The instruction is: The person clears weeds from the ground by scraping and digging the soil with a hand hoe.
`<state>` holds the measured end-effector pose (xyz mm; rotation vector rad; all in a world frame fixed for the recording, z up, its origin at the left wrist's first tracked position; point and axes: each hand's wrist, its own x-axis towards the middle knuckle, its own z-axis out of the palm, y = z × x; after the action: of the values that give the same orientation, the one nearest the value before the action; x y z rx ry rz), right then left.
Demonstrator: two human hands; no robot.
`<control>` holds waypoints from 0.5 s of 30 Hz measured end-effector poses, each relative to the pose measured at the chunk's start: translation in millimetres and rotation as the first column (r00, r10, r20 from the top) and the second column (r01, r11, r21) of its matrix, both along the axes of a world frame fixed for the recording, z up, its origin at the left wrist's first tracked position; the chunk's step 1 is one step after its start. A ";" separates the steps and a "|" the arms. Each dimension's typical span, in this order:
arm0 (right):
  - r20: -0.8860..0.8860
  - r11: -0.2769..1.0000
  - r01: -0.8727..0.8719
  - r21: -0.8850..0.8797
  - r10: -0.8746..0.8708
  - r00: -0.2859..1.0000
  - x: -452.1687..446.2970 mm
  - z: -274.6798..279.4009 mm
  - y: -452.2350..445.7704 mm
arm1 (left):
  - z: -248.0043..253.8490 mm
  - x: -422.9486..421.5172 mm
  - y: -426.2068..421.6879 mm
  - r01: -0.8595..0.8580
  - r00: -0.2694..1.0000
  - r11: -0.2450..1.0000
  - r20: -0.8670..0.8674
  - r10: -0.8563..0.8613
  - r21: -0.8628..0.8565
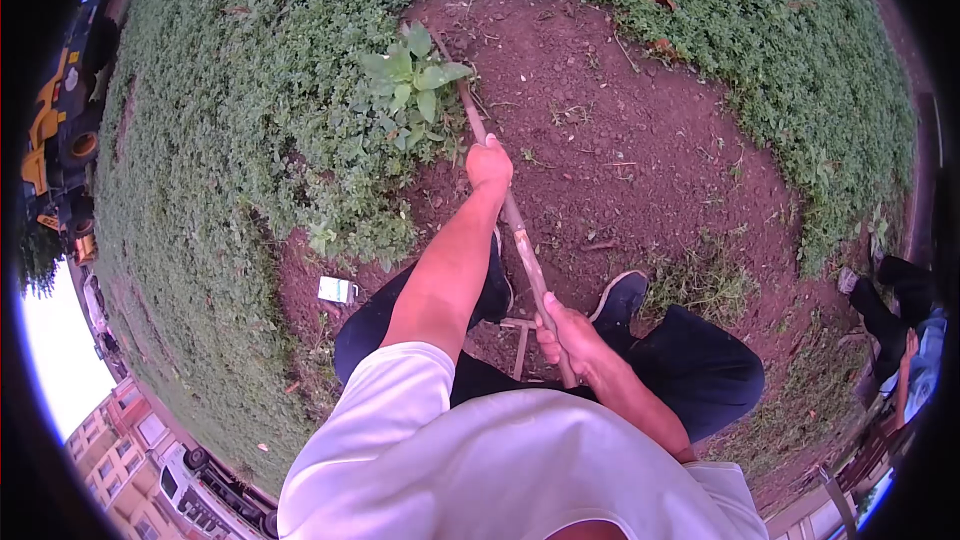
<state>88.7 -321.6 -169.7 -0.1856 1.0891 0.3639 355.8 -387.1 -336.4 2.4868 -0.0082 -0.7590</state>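
A long wooden handle [526, 258] slants from between my legs up to a tall leafy plant [412, 75]. Its far end lies among the leaves, so any tool head there is hidden. My left hand [490, 166] is closed round the handle, farther from my body. Nearer to me, my right hand [574, 333] grips the same handle close to its lower end. Bare reddish soil [600, 140] lies beneath and to the right of the handle.
Low green plants [230, 120] surround the soil. A small white box [337, 289] lies by my left knee, and a wooden frame [521, 345] stands between my shoes. Another person [905, 330] is at the right edge. Yellow machinery [62, 130] and a white truck [205, 490] stand at the left.
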 end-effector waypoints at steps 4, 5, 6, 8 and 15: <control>-0.087 0.997 -0.077 -0.028 0.074 0.993 -56.6 27.6 27.4 | -17.4 -61.7 38.5 -0.043 0.995 0.999 -0.088 0.043 -0.002; -0.115 0.997 -0.076 -0.010 0.074 0.991 -74.2 39.7 37.3 | -19.1 -87.8 51.8 -0.019 0.994 0.999 -0.110 0.022 0.028; -0.138 0.996 -0.084 0.008 0.084 0.987 -89.6 50.4 43.6 | -18.1 -108.2 61.1 -0.005 0.992 0.998 -0.127 0.012 0.057; -0.150 0.993 -0.116 -0.028 0.111 0.983 -114.8 62.4 48.8 | -11.0 -140.4 70.8 -0.023 0.996 1.000 -0.085 0.024 0.014; -0.128 0.925 -0.220 -0.309 0.188 0.974 -128.8 60.4 58.6 | -37.9 -132.3 73.5 -0.197 0.969 0.959 -0.187 0.159 -0.203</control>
<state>-40.1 -263.0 -109.3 -0.5815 1.2247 0.3824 223.5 -313.6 -374.3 2.1733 0.1823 -0.8403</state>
